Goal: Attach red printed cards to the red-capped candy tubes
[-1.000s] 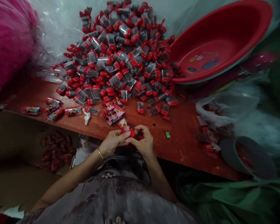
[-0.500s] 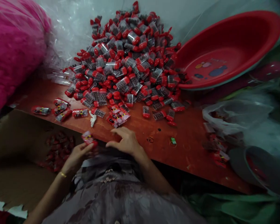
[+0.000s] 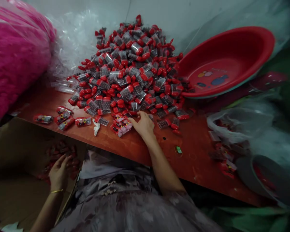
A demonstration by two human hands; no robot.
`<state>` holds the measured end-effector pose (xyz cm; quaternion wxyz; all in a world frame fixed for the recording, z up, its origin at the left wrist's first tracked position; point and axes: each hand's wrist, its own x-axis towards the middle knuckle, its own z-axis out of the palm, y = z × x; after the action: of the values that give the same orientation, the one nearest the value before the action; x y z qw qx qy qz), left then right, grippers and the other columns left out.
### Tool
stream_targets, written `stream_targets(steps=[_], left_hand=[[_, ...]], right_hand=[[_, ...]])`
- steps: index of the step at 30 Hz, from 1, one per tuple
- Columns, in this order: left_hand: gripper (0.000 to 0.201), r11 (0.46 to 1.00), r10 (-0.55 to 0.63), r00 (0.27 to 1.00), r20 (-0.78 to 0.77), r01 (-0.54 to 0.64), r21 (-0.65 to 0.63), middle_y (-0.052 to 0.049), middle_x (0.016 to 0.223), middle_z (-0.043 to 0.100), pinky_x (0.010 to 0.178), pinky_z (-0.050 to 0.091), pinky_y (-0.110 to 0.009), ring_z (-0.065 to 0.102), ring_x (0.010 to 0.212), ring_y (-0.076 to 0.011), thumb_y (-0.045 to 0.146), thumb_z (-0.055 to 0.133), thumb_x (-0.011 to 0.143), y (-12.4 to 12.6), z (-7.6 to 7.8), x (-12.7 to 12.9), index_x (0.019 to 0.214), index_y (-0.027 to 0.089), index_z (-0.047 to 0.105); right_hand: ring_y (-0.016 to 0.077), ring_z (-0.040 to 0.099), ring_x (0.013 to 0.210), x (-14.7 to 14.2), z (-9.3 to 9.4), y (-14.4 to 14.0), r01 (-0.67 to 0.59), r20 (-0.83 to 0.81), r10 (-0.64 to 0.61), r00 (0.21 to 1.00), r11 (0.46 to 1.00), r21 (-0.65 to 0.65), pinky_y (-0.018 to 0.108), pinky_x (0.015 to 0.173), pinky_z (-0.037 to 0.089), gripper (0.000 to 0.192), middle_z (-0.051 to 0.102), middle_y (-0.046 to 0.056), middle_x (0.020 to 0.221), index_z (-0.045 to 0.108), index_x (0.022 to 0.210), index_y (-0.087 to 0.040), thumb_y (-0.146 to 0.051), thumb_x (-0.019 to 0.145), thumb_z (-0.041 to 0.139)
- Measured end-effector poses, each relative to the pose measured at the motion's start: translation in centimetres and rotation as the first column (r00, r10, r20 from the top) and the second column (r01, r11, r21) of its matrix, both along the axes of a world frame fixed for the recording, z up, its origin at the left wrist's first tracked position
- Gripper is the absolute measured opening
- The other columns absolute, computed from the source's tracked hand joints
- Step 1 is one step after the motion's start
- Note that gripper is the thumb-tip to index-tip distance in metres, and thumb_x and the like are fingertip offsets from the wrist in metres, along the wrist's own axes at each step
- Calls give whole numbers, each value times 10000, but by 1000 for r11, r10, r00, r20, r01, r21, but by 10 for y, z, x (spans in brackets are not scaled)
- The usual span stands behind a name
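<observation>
My left hand (image 3: 58, 174) hangs over a cardboard box (image 3: 16, 151) below the table's edge, fingers stretched out and apart, nothing visible in it. Beneath it in the box lie several red packets (image 3: 60, 149). At the front of a big heap of small clear containers with red ends and dark contents (image 3: 128, 74), my right hand (image 3: 144, 125) reaches with thumb and fingers apart. Its thumb is beside a small stack of red and pink printed wrappers (image 3: 120, 125). A clear container (image 3: 150, 117) is partly hidden behind this hand.
A red basin (image 3: 232, 61) tilts against the heap's right side. Pink goods in a clear bag (image 3: 16, 54) stand at left. Several wrapped containers (image 3: 64, 117) and a white scrap (image 3: 96, 127) lie near the front edge. A grey bucket (image 3: 265, 177) and a plastic bag (image 3: 232, 122) are at right.
My left hand has moved down and left over the box, and the red packet it held is no longer in it. My right hand has moved forward to the heap's front.
</observation>
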<state>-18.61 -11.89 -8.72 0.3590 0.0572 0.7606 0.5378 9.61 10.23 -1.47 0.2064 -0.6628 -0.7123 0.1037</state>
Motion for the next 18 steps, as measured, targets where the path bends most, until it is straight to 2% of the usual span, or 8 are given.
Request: stream_targets(steps=[1, 4, 6, 8, 10, 13, 16, 18], left_hand=[[399, 998, -45, 996, -74, 47, 32, -54, 840, 691, 552, 511, -268, 615, 596, -142, 344, 658, 702, 9, 7, 10, 1061, 179, 600], [415, 961, -200, 947, -252, 239, 136, -67, 779, 703, 622, 514, -277, 628, 658, -170, 414, 666, 665, 39, 33, 43, 975, 138, 658], [328, 912, -295, 893, -341, 370, 180, -64, 813, 711, 703, 509, -276, 638, 733, -182, 377, 693, 635, 58, 51, 67, 869, 149, 696], [257, 855, -376, 853, -362, 470, 218, -51, 842, 715, 757, 494, -263, 639, 771, -177, 328, 695, 649, 75, 68, 90, 851, 170, 711], [229, 800, -436, 833, -342, 532, 276, -39, 837, 714, 770, 483, -248, 637, 778, -170, 304, 693, 667, 92, 82, 111, 858, 180, 717], [290, 718, -533, 816, -222, 576, 391, -48, 909, 709, 779, 475, -239, 633, 837, -172, 303, 707, 668, 120, 96, 140, 929, 176, 702], [412, 667, -638, 769, -40, 577, 471, -61, 968, 696, 738, 478, -234, 632, 812, -152, 337, 724, 655, 144, 102, 166, 1022, 162, 663], [435, 648, -692, 720, 46, 592, 479, -51, 885, 697, 656, 470, -228, 619, 708, -132, 372, 729, 643, 153, 101, 180, 1009, 146, 662]], right_hand=[[242, 591, 936, -3, 1, 4, -41, 46, 39, 998, 999, 30, 309, 713, 423, 485, 644, 99, 1036, 577, 1085, -185, -561, 778, 566], [223, 582, 907, -9, 2, 20, -139, 120, 133, 984, 989, 42, 297, 716, 409, 263, 649, 91, 1005, 630, 999, -198, -385, 866, 502], [193, 578, 839, -2, 2, 28, -129, 34, 126, 991, 987, 94, 277, 697, 397, 236, 659, 69, 909, 653, 900, -196, -305, 896, 443], [164, 552, 718, 12, 5, 30, -85, -150, 111, 982, 982, 169, 259, 640, 383, 268, 633, 38, 760, 647, 821, -185, -330, 894, 435], [134, 485, 592, 31, 9, 25, -62, -371, 134, 919, 978, 201, 243, 566, 356, 304, 550, -7, 613, 625, 752, -180, -391, 876, 445], [104, 416, 517, 53, 16, 5, -100, -643, 175, 745, 983, 151, 225, 505, 327, 319, 479, -40, 553, 607, 717, -177, -449, 831, 484], [92, 406, 501, 60, 20, -22, -163, -784, 150, 603, 985, 63, 217, 476, 325, 311, 502, -42, 565, 635, 750, -170, -466, 786, 548], [84, 390, 478, 59, 19, -40, -176, -830, 110, 547, 984, 15, 212, 457, 322, 299, 497, -48, 540, 653, 747, -170, -459, 771, 578]])
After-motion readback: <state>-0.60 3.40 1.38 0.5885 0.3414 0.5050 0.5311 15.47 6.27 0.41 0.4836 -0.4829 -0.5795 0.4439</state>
